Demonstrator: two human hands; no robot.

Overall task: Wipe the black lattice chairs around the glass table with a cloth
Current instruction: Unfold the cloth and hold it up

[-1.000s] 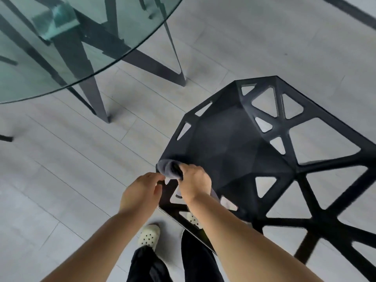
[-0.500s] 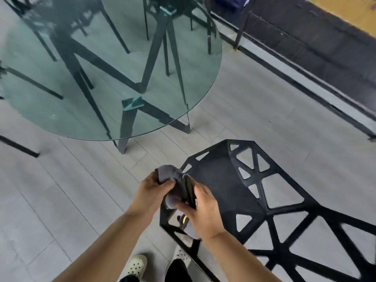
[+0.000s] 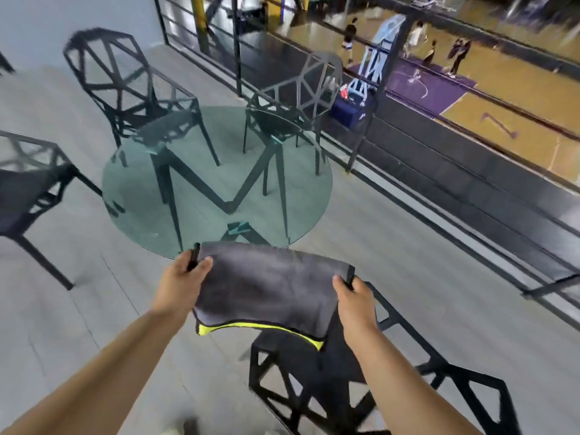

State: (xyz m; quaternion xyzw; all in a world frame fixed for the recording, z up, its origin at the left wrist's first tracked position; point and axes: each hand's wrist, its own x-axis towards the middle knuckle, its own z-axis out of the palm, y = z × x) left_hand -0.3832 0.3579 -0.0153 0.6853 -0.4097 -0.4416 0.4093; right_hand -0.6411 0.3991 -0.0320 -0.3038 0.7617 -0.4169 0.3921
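Head view. Frame is motion-blurred, most strongly toward the edges.

Cloth (image 3: pixel 266 287): dark grey, opened out flat and stretched between both hands, held in the air. A yellow-green strip runs along its lower edge.

Left hand (image 3: pixel 185 281): grips the cloth's upper left corner, thumb laid on the near face, fingers curled behind.

Right hand (image 3: pixel 354 306): pinches the upper right corner, fingers curled around the edge.

Near chair (image 3: pixel 314 381): black lattice, directly below the cloth and between the forearms. The cloth's lower edge overlaps it in the picture. Contact probably not made, though the blur leaves that unsure.

Glass table (image 3: pixel 135 196): round, green-tinted, black angled legs visible through the top. It stands just beyond the cloth's upper edge.

Other black lattice chairs: far-left chair (image 3: pixel 119 86) and far-right chair (image 3: pixel 298 92) on the table's far side, seats partly under the glass; left chair (image 3: pixel 28 180) at the left edge of the frame.

Floor (image 3: pixel 94 309): grey planks.

Railing (image 3: pixel 439 189): black, runs diagonally on the right. Beyond it, a basketball court (image 3: pixel 470 89) with small figures of people.
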